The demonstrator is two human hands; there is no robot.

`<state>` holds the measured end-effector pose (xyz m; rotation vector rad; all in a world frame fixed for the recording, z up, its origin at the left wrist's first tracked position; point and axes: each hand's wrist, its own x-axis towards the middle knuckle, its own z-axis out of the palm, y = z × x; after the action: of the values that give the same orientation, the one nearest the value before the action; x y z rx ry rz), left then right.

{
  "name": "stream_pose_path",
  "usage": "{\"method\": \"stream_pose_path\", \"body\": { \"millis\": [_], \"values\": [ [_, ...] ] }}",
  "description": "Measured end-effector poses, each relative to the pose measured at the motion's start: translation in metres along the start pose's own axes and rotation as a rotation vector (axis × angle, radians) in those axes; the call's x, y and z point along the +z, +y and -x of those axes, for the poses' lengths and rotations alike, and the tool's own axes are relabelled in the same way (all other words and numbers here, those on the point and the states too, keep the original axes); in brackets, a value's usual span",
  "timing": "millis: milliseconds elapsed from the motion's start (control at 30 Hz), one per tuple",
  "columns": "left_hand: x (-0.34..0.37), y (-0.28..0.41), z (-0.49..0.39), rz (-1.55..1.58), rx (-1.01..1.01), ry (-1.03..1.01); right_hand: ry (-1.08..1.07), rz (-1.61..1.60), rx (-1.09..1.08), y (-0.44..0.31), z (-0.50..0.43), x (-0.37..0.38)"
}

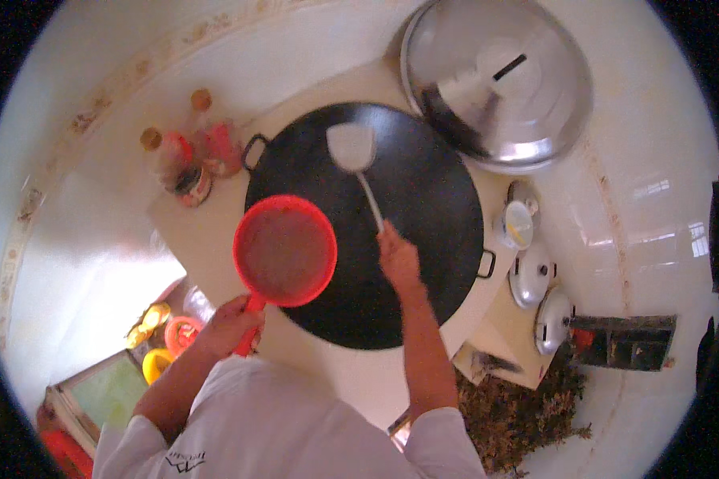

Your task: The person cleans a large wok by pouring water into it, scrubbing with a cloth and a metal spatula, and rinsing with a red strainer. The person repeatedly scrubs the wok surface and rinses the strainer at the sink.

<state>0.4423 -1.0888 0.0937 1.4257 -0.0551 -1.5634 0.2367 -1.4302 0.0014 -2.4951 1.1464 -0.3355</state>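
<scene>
My left hand (230, 326) grips the handle of a red plastic ladle (286, 249), whose round bowl overlaps the left side of a large black wok (431, 239). The bowl looks greyish inside; whether it holds liquid I cannot tell. In my right hand (399, 257) is the handle of a wok spatula (352, 145). Its wide pale blade is over the far part of the wok, and I cannot tell if it touches the metal. The wok has a loop handle on each side and sits in a pale stove top (335, 383).
A big domed metal lid (503, 84) leans at the wok's far right. Bottles (186, 173) stand at the left. Along the right are a white cup (517, 224) and small pot lids (530, 275). Dry brushwood (509, 419) lies lower right, bowls (183, 334) lower left.
</scene>
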Motion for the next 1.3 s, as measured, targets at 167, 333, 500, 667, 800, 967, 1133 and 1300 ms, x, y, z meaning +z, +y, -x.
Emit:
{"method": "stream_pose_path", "body": {
  "millis": [167, 333, 500, 667, 800, 967, 1133, 1300],
  "values": [
    [0.001, 0.010, -0.011, 0.000, 0.009, 0.008, -0.090, -0.020, 0.031, -0.044, 0.036, -0.143],
    [-0.010, 0.001, -0.030, 0.024, 0.054, -0.048, -0.269, 0.431, -0.143, -0.101, 0.073, -0.241],
    [0.006, 0.012, -0.030, 0.071, 0.022, -0.088, -0.249, 0.767, -0.282, -0.117, 0.110, -0.275],
    [0.008, 0.002, -0.032, 0.117, 0.020, -0.098, -0.311, 0.498, -0.129, -0.075, 0.116, -0.293],
    [-0.002, -0.010, -0.034, 0.134, 0.025, -0.127, -0.601, 0.161, 0.373, -0.029, 0.105, -0.285],
    [-0.003, -0.001, -0.012, 0.064, -0.022, -0.038, -1.031, 0.345, 0.676, -0.003, 0.064, -0.253],
    [-0.010, -0.001, 0.007, 0.077, 0.027, -0.017, -1.244, 0.545, 0.613, -0.042, 0.003, -0.248],
    [-0.010, -0.005, 0.013, 0.101, 0.034, 0.023, -1.348, 0.712, 0.409, -0.059, -0.038, -0.189]
  ]
}}
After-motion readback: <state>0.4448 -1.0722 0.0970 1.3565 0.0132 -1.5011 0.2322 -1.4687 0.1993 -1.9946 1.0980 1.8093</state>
